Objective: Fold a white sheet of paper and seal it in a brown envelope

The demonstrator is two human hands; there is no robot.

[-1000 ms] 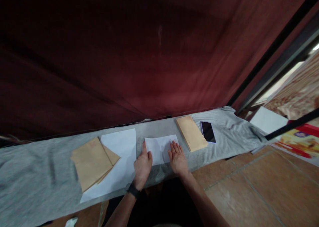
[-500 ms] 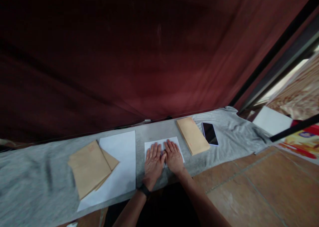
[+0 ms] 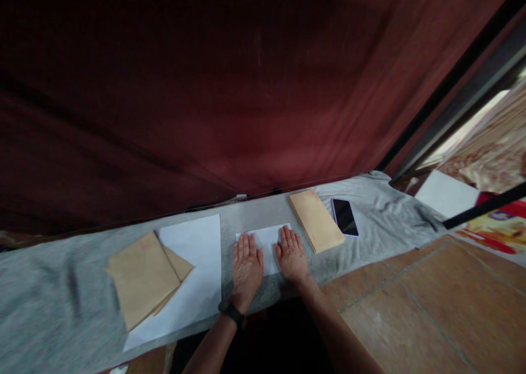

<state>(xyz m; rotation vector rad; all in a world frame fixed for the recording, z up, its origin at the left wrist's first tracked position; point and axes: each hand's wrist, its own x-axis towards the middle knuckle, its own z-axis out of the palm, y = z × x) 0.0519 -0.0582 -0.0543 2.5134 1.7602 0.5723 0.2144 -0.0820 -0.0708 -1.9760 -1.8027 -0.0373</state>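
Note:
A small white sheet of paper (image 3: 269, 248), which looks folded, lies on the grey cloth in front of me. My left hand (image 3: 247, 265) rests flat on its left side, fingers stretched out and pointing away from me. Flat on the right side is my right hand (image 3: 291, 254), its fingers also extended. Between the two hands a strip of the paper shows. Just right of my right hand lies a stack of brown envelopes (image 3: 315, 220). To the left, larger white paper (image 3: 201, 253) lies partly under several loose brown envelopes (image 3: 143, 281).
Grey cloth (image 3: 41, 286) covers the long narrow surface. A phone (image 3: 345, 217) lies right of the envelope stack. Behind rises a dark red curtain (image 3: 246, 116). Tiled floor (image 3: 394, 308) and a white box-like object (image 3: 447, 194) are at the right.
My hands have moved apart, the left toward the left edge of the paper and the right toward its right edge. More of the paper's middle now shows.

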